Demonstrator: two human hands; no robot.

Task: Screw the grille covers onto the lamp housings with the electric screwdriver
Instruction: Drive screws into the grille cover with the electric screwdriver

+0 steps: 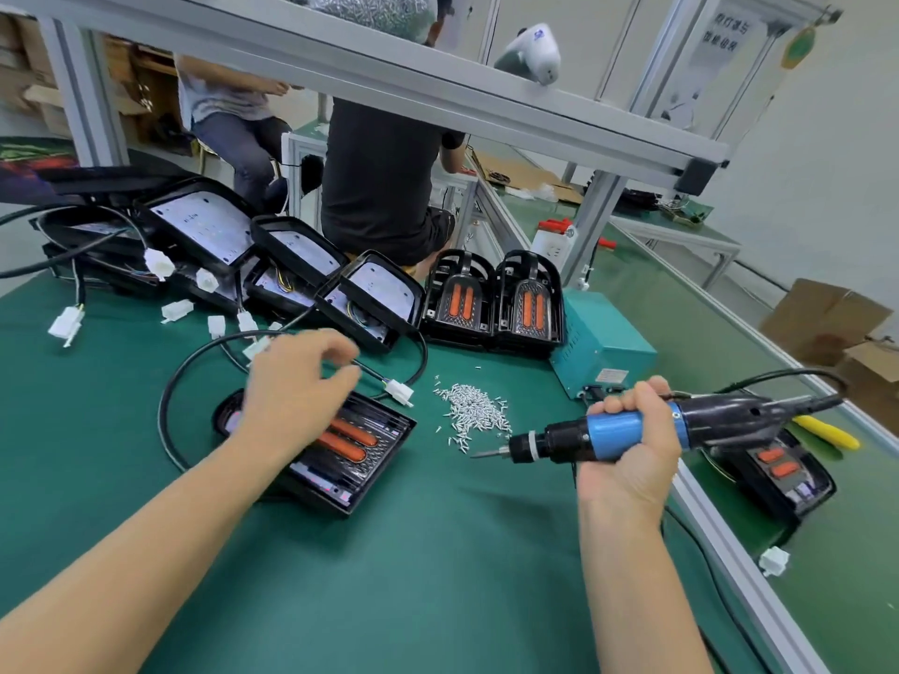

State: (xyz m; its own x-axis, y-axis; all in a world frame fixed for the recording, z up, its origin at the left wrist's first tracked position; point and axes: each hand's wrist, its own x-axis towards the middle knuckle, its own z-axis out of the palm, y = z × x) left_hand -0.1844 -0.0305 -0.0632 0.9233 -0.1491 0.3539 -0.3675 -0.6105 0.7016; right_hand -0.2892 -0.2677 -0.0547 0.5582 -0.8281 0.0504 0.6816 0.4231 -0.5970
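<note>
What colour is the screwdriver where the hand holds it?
Blue, with black ends: the electric screwdriver in the right hand, head view.

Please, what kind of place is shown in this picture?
Most likely a factory assembly line for vehicle lamps. Open lamp housings stand in a row on a green bench, loose screws lie in a pile, and the right hand grips an electric screwdriver.

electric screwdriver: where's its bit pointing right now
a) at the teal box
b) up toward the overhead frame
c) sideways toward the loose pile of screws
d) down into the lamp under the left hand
c: the right hand grips the electric screwdriver roughly level, its bit aimed leftward at the edge of the pile of screws, away from the lamp housing under the left hand.
</note>
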